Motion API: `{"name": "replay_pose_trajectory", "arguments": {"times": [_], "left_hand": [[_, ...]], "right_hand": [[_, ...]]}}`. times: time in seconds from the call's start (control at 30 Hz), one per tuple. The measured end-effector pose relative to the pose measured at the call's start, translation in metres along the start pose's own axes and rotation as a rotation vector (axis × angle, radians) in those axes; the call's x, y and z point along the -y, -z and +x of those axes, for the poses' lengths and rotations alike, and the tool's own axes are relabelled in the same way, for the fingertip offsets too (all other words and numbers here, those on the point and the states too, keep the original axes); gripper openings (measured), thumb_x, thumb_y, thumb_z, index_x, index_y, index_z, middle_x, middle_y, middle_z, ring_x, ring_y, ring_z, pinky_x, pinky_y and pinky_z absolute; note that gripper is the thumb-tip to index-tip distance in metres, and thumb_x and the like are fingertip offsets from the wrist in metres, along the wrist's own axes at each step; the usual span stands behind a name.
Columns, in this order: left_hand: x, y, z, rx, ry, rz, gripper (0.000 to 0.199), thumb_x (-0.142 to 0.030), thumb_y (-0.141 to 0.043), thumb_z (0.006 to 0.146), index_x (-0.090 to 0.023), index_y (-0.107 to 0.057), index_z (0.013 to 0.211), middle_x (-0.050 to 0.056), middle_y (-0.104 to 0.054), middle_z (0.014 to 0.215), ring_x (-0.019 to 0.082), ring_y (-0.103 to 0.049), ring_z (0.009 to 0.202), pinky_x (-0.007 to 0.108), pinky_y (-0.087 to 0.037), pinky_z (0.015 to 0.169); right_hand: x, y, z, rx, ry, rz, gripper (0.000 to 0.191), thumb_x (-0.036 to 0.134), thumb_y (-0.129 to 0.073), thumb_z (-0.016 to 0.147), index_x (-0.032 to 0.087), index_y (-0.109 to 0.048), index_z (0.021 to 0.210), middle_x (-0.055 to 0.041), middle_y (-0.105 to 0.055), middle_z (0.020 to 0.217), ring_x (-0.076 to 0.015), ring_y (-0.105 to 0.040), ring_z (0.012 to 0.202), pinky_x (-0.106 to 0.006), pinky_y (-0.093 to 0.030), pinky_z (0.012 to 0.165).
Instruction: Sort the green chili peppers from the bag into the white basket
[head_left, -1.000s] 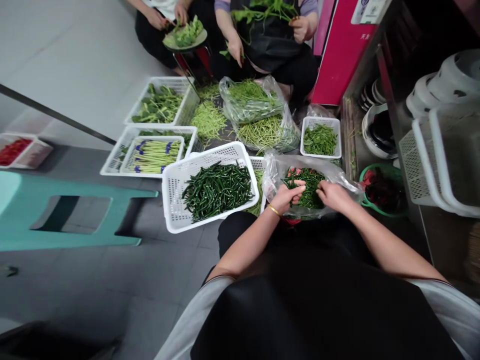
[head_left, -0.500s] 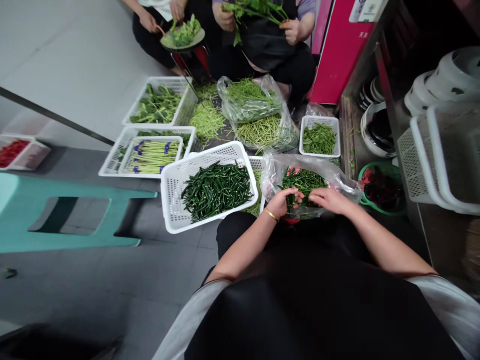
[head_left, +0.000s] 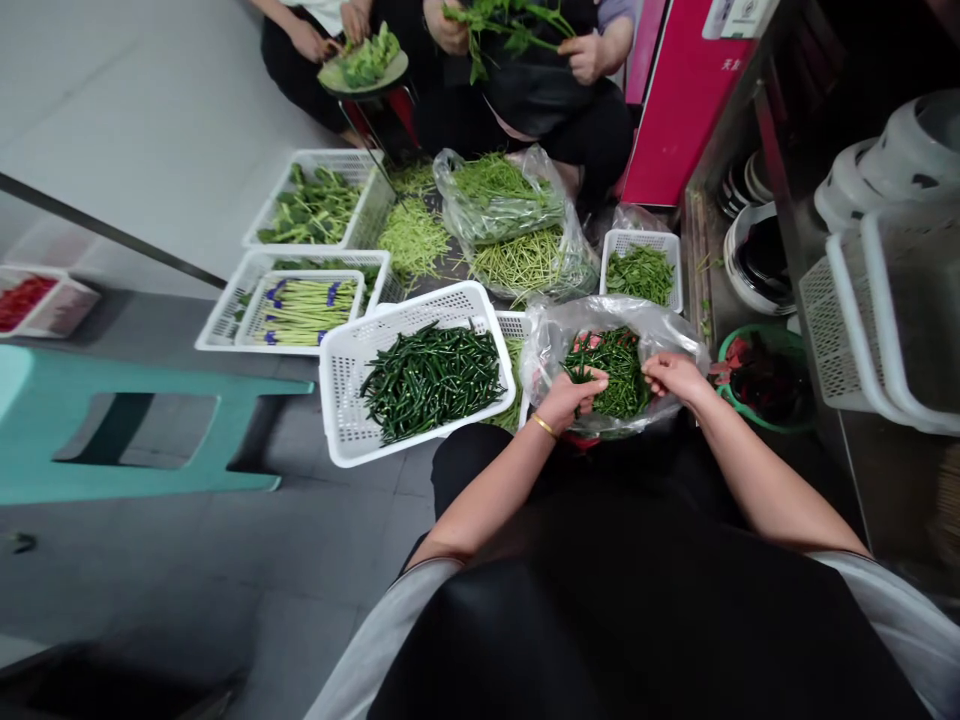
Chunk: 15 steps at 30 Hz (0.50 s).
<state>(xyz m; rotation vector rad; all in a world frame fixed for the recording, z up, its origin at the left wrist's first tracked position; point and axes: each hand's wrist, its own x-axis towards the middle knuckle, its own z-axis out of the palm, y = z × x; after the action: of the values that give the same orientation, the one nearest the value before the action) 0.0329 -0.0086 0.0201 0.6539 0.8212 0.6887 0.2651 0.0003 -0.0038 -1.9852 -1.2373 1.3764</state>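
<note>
My left hand (head_left: pixel 571 400), a gold bangle at its wrist, is closed over the left side of an open clear plastic bag (head_left: pixel 541 345). Dark tips of green chillies show at its fingers. Thin green chillies (head_left: pixel 619 370) with stems fill the bag, which sits at my lap. On the bag's right side, my right hand (head_left: pixel 673 377) has thumb and fingertips pinched together; anything between them is too small to make out. Left of the bag, a white perforated basket (head_left: pixel 341 400) holds a heap of dark green chillies (head_left: pixel 431 380).
Beyond lie a plastic bag of green stalks (head_left: pixel 517 255), a small basket of leaves (head_left: pixel 640 278) and baskets of vegetables (head_left: pixel 311 205). Two people sit opposite, handling greens. At right are a green basin (head_left: pixel 765 385) and white baskets (head_left: pixel 862 340); a turquoise stool (head_left: pixel 150 480) lies left.
My right hand has moved right, away from my left hand, uncovering more chillies in the bag. My left hand's fingers have closed further and point more to the right.
</note>
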Motion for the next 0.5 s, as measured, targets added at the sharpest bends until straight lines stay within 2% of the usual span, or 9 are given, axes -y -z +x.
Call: {"name": "replay_pose_trajectory", "arguments": {"times": [0.1,0.2,0.27,0.3,0.37,0.43,0.5], "left_hand": [[0.009,-0.012,0.015,-0.07,-0.031,0.205,0.043,-0.033,-0.089,0.059,-0.013,-0.065,0.089,-0.01,-0.043,0.049,0.003,-0.032,0.04,0.02,-0.021,0.043],[0.014,-0.015,0.029,-0.136,-0.044,0.384,0.028,-0.03,-0.084,0.065,-0.013,-0.064,0.077,-0.008,-0.047,0.05,0.004,-0.034,0.042,0.021,-0.025,0.045],[0.014,-0.009,0.032,-0.178,-0.07,0.487,0.019,-0.026,-0.076,0.071,-0.014,-0.061,0.067,-0.007,-0.048,0.051,0.006,-0.038,0.046,0.021,-0.029,0.05],[0.015,-0.005,0.03,-0.162,-0.091,0.563,0.018,-0.022,-0.074,0.071,-0.015,-0.06,0.064,-0.005,-0.05,0.053,0.007,-0.041,0.05,0.021,-0.033,0.053],[0.018,0.001,0.021,-0.015,-0.137,0.779,0.014,-0.015,-0.072,0.07,-0.016,-0.061,0.062,-0.003,-0.057,0.06,0.01,-0.05,0.058,0.022,-0.038,0.062],[0.024,0.0,0.011,0.134,-0.2,1.017,0.006,-0.014,-0.071,0.071,-0.017,-0.067,0.069,0.001,-0.064,0.069,0.014,-0.056,0.067,0.024,-0.041,0.069],[0.032,-0.004,0.005,0.173,-0.279,1.217,0.011,-0.015,-0.069,0.075,-0.021,-0.071,0.084,0.004,-0.067,0.076,0.019,-0.06,0.075,0.026,-0.042,0.073]], "right_hand": [[0.015,-0.014,-0.009,0.102,0.097,0.189,0.02,0.032,-0.067,0.084,0.018,-0.055,0.077,0.0008,-0.061,0.065,-0.0078,-0.053,0.049,-0.017,-0.044,0.045],[0.019,-0.016,-0.009,0.104,0.174,0.163,0.015,0.032,-0.062,0.086,0.018,-0.056,0.082,-0.0011,-0.065,0.073,-0.0111,-0.061,0.059,-0.021,-0.05,0.056],[0.01,-0.005,-0.007,0.034,0.196,-0.041,0.012,0.029,-0.056,0.09,0.018,-0.057,0.084,-0.0019,-0.066,0.076,-0.0131,-0.062,0.065,-0.023,-0.051,0.062],[0.003,0.002,-0.007,0.013,0.204,-0.202,0.011,0.027,-0.055,0.091,0.018,-0.058,0.084,-0.0023,-0.067,0.076,-0.0141,-0.063,0.067,-0.024,-0.051,0.065],[-0.014,0.014,-0.01,0.027,0.216,-0.556,0.006,0.022,-0.057,0.088,0.018,-0.062,0.088,-0.004,-0.069,0.082,-0.0166,-0.064,0.075,-0.025,-0.049,0.07],[-0.03,0.017,-0.015,0.088,0.212,-0.823,0.016,0.019,-0.062,0.085,0.019,-0.066,0.101,-0.007,-0.071,0.094,-0.0192,-0.065,0.084,-0.027,-0.048,0.075],[-0.04,0.012,-0.018,0.126,0.214,-0.933,0.027,0.02,-0.064,0.086,0.02,-0.067,0.113,-0.0099,-0.07,0.102,-0.0207,-0.065,0.088,-0.028,-0.047,0.078]]}}
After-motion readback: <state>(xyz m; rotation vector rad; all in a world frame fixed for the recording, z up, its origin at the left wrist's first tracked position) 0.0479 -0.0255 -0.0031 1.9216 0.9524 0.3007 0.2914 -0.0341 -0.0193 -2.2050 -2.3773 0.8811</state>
